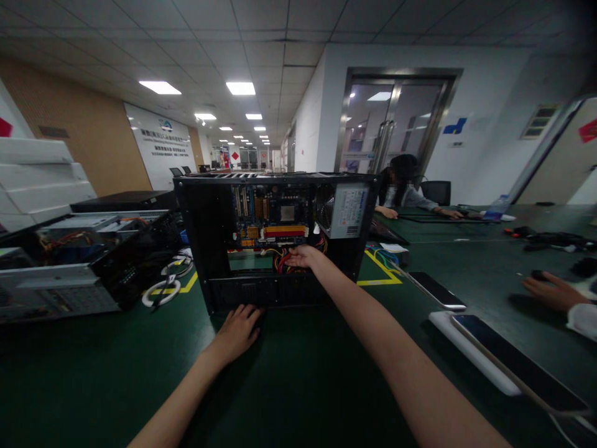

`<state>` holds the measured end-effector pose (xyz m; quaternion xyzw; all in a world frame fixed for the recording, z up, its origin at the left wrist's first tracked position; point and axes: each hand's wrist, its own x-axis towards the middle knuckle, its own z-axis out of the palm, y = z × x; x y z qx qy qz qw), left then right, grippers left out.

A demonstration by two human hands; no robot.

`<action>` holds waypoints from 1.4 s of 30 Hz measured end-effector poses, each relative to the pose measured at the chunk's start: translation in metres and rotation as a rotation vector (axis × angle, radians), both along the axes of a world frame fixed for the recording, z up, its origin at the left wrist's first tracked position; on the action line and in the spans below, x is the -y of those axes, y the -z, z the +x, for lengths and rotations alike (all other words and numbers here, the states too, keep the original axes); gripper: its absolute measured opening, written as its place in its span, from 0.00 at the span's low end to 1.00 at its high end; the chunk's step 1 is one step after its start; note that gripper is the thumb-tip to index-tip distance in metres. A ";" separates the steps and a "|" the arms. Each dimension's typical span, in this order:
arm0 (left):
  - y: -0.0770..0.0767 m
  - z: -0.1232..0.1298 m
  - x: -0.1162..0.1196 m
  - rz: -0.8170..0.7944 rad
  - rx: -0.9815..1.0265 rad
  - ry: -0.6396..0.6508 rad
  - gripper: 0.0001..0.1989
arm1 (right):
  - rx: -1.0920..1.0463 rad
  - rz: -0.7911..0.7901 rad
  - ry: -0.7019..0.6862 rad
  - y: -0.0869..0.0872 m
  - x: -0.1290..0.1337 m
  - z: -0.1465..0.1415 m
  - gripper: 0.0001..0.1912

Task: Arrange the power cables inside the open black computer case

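Note:
An open black computer case [242, 292] stands upright on the green table [289, 373]. Inside it are a motherboard [273, 214] with orange and yellow slots and, at the upper right, a silver power supply [349, 211]. My right hand [303, 256] reaches into the case with its fingers closed at a bundle of coloured cables [283, 264]; the fingertips are partly among the wires. My left hand [240, 330] lies on the table against the case's lower front edge, fingers spread, holding nothing.
Opened computer cases [60, 280] and a coiled white cable [161, 292] are on the left. To the right lie phones [517, 358], a white box [471, 351] and black cables [555, 239]. A person [405, 186] sits behind; another person's hand [553, 290] is at the right edge.

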<state>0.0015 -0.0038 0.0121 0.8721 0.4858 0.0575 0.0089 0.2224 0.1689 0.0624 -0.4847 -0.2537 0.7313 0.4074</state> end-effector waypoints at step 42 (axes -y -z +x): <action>0.001 -0.001 0.001 0.005 0.011 0.003 0.21 | 0.482 0.265 0.235 -0.010 0.016 0.007 0.10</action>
